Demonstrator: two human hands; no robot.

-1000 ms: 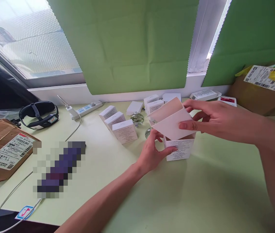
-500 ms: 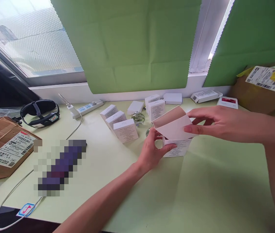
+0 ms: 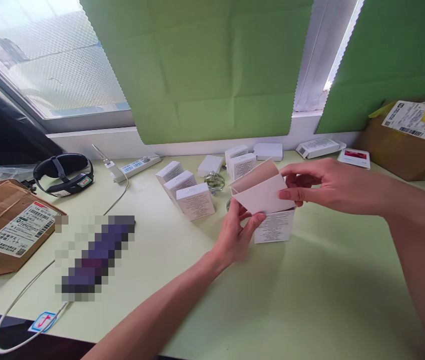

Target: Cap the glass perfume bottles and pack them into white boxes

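Note:
Slightly right of the middle, a plain white cardboard carton (image 3: 259, 192) is tilted, with its open end toward the upper left. My right hand (image 3: 315, 185) pinches its right side between thumb and fingers. At its lower left corner, my left hand (image 3: 237, 230) is closed on the same carton, the thumb in front and the fingers partly hidden behind. Directly below stands a white box with printed text (image 3: 274, 227) on the table; whether the carton touches it, I cannot tell. A clear glass-like item (image 3: 214, 181) lies behind my left hand, and another is mostly hidden by it.
Several printed white boxes (image 3: 196, 201) stand to the left and behind. A phone-like pixelated item (image 3: 97, 257) and white cable lie at left. Brown cardboard boxes (image 3: 0, 230) flank the table. A power strip (image 3: 135, 168) and black headset (image 3: 63, 175) sit near the window.
The tilted carton has shifted slightly left and up with my right hand. My left thumb has moved from the printed box's face up to the carton's lower edge.

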